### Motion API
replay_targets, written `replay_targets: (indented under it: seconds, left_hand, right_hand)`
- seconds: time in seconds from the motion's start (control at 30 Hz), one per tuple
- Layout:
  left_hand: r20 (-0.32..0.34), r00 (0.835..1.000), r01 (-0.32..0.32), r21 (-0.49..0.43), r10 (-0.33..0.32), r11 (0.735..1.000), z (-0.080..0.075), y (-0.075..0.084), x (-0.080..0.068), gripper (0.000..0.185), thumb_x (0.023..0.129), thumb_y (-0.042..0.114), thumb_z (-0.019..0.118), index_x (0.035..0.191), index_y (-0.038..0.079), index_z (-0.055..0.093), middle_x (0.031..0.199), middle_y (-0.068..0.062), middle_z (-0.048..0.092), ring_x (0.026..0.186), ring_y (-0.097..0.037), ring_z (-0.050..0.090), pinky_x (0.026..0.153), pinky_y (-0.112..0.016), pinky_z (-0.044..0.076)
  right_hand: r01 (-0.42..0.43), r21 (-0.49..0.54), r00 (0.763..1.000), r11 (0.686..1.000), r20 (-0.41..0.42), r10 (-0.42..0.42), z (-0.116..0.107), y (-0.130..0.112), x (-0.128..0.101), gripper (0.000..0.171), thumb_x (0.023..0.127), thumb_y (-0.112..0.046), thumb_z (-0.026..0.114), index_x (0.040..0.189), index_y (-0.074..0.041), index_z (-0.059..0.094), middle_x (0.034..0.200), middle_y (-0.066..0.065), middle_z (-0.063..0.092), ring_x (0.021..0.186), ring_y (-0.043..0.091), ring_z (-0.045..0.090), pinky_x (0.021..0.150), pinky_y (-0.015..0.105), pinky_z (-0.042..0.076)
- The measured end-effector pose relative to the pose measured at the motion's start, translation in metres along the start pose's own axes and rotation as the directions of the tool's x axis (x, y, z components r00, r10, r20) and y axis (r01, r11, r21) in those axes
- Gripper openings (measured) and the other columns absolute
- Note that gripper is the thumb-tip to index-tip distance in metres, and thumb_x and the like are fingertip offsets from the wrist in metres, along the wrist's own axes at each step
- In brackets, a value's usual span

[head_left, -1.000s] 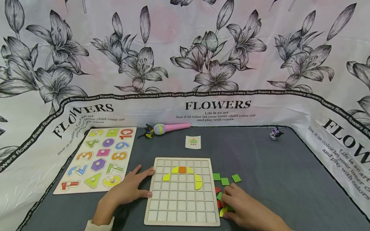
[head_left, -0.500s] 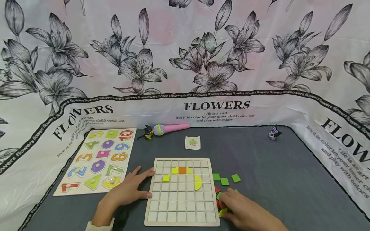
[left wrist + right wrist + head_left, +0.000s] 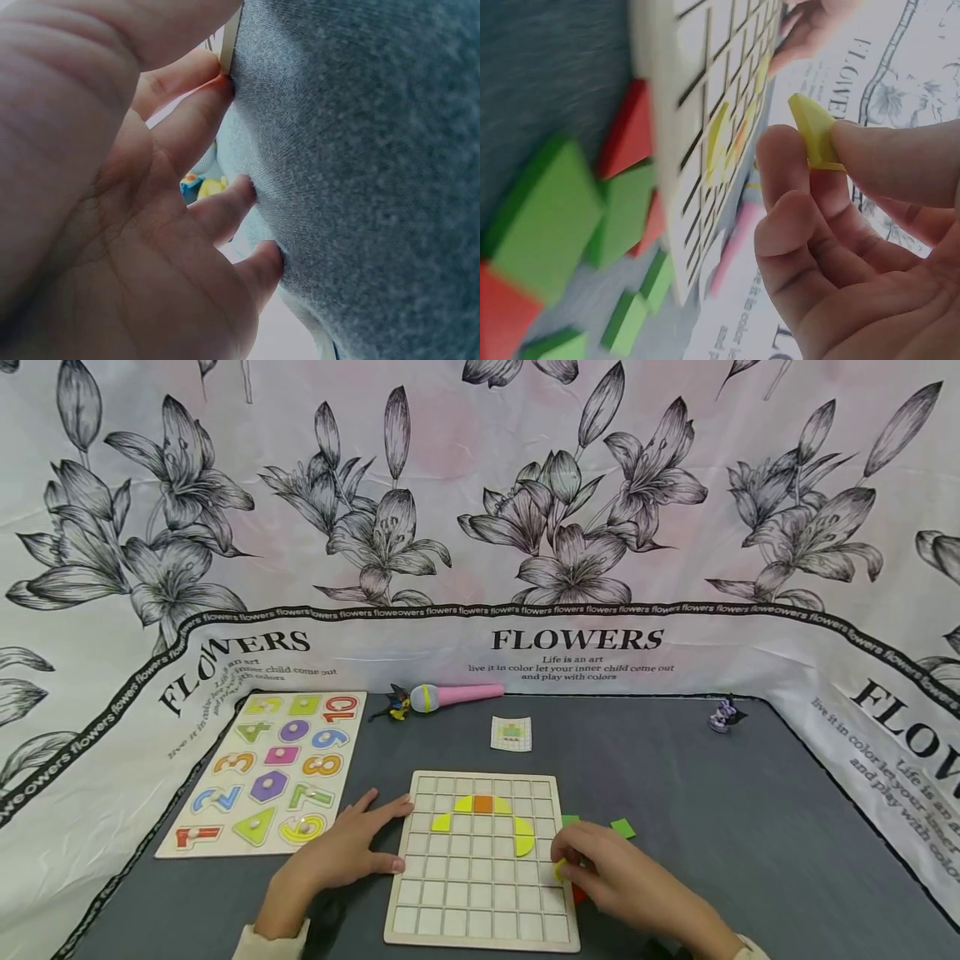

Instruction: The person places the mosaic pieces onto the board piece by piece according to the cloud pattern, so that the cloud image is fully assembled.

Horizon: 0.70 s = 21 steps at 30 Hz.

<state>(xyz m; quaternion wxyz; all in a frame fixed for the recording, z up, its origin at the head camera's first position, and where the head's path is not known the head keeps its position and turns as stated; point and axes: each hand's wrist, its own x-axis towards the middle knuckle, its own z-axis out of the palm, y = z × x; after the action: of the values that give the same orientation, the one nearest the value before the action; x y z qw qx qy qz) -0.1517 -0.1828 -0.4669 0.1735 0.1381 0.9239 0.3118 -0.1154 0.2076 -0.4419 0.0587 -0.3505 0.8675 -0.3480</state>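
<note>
In the head view, we see the left hand [image 3: 337,860], grip spread wide, touching the grid board [image 3: 468,893] on the worktop [image 3: 750,818]. The left wrist view shows us its fingertips [image 3: 242,191] on both. In the right wrist view, the right hand [image 3: 866,289] pinches a yellow piece [image 3: 815,131] by the board's edge, red and green tiles [image 3: 547,221] lying nearby.

A pale cloth [image 3: 450,543] printed with black flowers [image 3: 573,564] rises behind a dark grey tabletop [image 3: 720,802].
</note>
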Motion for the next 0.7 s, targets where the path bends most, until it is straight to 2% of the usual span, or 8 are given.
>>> replay_targets:
  seconds: [0.17,0.3,0.4,0.5,0.57,0.7]
  left_hand:
    - [-0.003,1.0,0.008,0.004,-0.008,1.0,0.0,0.0,-0.001,0.083,0.088,0.032,0.091,0.161,0.021,0.053,0.168,-0.023,0.036,0.156,-0.058,0.019,0.115,-0.082,0.022]
    - [-0.003,1.0,0.02,0.012,-0.02,1.0,-0.001,0.0,0.0,0.083,0.088,0.032,0.09,0.161,0.021,0.052,0.168,-0.027,0.033,0.153,-0.063,0.02,0.113,-0.083,0.024]
    - [-0.005,0.999,0.034,0.021,-0.034,0.999,-0.001,0.0,0.001,0.083,0.088,0.032,0.091,0.161,0.022,0.052,0.169,-0.026,0.033,0.152,-0.064,0.02,0.113,-0.082,0.025]
    - [-0.009,0.999,0.037,0.024,-0.037,0.999,-0.001,0.0,0.0,0.083,0.087,0.033,0.091,0.161,0.023,0.053,0.169,-0.023,0.035,0.155,-0.059,0.019,0.116,-0.08,0.023]
    - [-0.011,0.999,0.03,0.017,-0.03,0.999,0.0,-0.001,-0.001,0.083,0.087,0.035,0.091,0.161,0.024,0.053,0.169,-0.022,0.036,0.156,-0.058,0.019,0.116,-0.08,0.022]
    - [-0.018,0.999,-0.03,0.004,0.03,1.0,0.001,-0.004,-0.001,0.083,0.088,0.041,0.089,0.161,0.023,0.053,0.167,-0.019,0.04,0.157,-0.056,0.018,0.117,-0.08,0.019]
  right_hand:
    - [0.075,0.019,0.997,0.997,-0.02,-0.075,0.003,-0.004,0.023,0.013,0.102,-0.004,0.073,0.11,-0.014,0.072,0.099,-0.011,0.062,0.081,0.002,0.054,0.066,0.024,0.051]
    - [0.103,0.046,0.994,0.994,-0.024,-0.102,0.01,-0.009,0.04,0.015,0.101,0.0,0.073,0.111,-0.012,0.072,0.101,-0.009,0.065,0.083,0.003,0.056,0.069,0.025,0.053]
    - [0.115,0.059,0.993,0.992,-0.017,-0.114,0.017,-0.012,0.055,0.017,0.1,0.002,0.073,0.112,-0.01,0.073,0.102,-0.008,0.066,0.085,0.003,0.058,0.072,0.026,0.054]
    - [0.127,0.058,0.992,0.99,-0.004,-0.127,0.024,-0.015,0.071,0.017,0.099,0.005,0.073,0.11,-0.008,0.074,0.098,-0.006,0.067,0.085,0.004,0.059,0.072,0.027,0.054]
    - [0.135,0.054,0.991,0.989,0.007,-0.135,0.029,-0.017,0.081,0.016,0.099,0.005,0.073,0.109,-0.007,0.074,0.096,-0.006,0.068,0.085,0.004,0.059,0.073,0.028,0.054]
    - [0.131,0.046,0.991,0.99,0.024,-0.132,0.04,-0.02,0.1,0.014,0.098,0.004,0.074,0.104,-0.008,0.075,0.092,-0.007,0.07,0.083,0.003,0.06,0.075,0.03,0.056]
